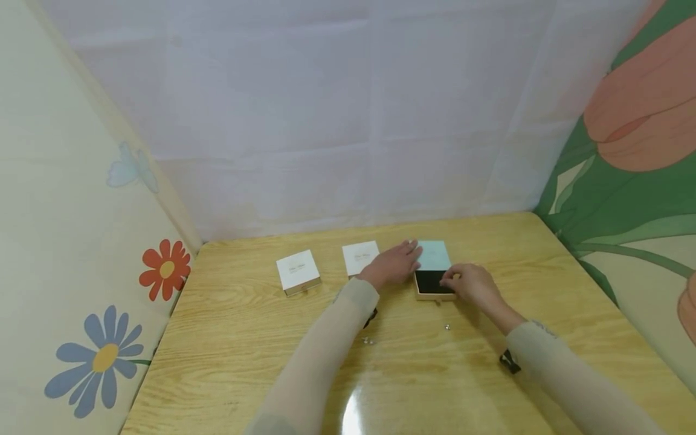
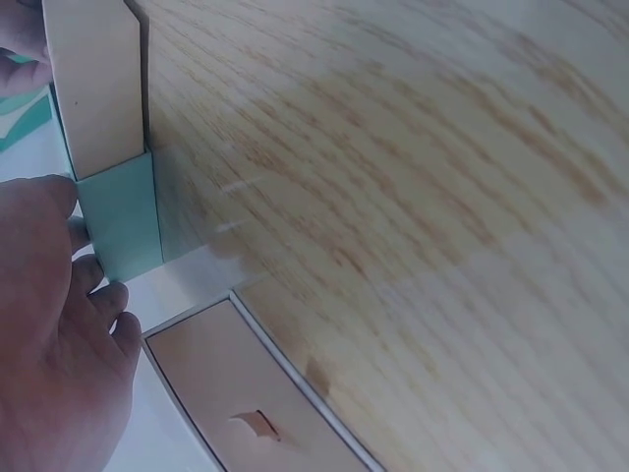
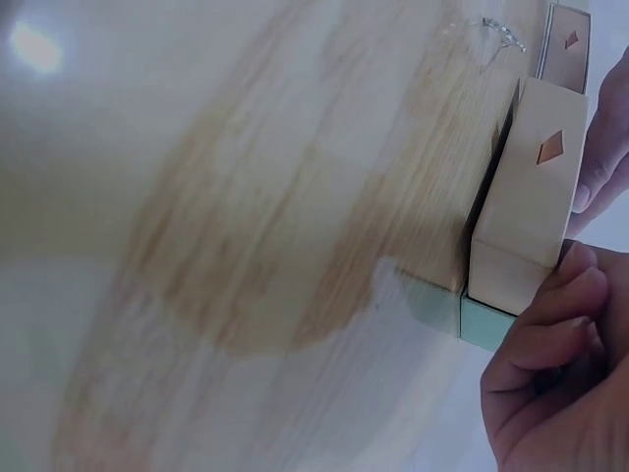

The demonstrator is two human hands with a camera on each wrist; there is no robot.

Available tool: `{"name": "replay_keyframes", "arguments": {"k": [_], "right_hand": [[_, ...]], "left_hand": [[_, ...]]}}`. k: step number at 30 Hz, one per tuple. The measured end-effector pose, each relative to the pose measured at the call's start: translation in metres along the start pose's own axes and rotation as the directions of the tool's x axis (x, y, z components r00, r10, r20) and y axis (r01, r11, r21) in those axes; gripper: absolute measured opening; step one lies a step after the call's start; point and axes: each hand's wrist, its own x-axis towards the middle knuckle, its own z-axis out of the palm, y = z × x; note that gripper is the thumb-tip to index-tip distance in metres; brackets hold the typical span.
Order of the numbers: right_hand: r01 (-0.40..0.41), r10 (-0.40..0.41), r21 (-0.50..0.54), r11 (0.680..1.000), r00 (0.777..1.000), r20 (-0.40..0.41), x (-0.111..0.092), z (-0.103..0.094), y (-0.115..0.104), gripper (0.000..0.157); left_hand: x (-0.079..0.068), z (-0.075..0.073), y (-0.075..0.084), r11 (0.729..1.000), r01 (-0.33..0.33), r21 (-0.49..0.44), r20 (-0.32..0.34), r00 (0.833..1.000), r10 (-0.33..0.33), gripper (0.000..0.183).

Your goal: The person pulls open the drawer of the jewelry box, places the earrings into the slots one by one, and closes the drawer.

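Note:
A mint-green slide box (image 1: 434, 255) lies on the table, its tan drawer (image 1: 435, 296) pulled out toward me. Black lining (image 1: 429, 281) fills the drawer. My left hand (image 1: 396, 263) rests against the left side of the mint sleeve (image 2: 123, 221), fingers mostly straight. At the drawer's right edge, my right hand (image 1: 474, 284) has curled fingers, with thumb and index close together over the lining. In the right wrist view the right hand (image 3: 565, 364) touches the drawer (image 3: 526, 197). Whether a small thing sits between its fingertips is hidden.
Two white boxes, one at the left (image 1: 298, 270) and one (image 1: 360, 257) behind my left wrist, stand on the wood-grain table (image 1: 228, 326). Small shiny pieces, one group (image 1: 368, 341) and another (image 1: 447, 327), lie nearer me. A pale cloth wall (image 1: 326, 121) rises behind.

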Motion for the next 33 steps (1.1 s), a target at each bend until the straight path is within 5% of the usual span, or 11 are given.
{"name": "replay_keyframes", "arguments": {"k": [19,33], "right_hand": [[-0.011,0.009,0.106,0.994,1.0,0.027,-0.0033,-0.0051,0.0017,0.033],[-0.022,0.019,0.072,0.997,0.999,0.049,-0.0029,-0.0039,-0.0014,0.022]], "left_hand": [[-0.0022,-0.0031,0.0013,1.0,0.008,-0.013,-0.005,1.0,-0.008,0.056],[0.0015,0.002,-0.0018,1.0,0.0,-0.01,-0.009,1.0,0.0,0.057]]}}
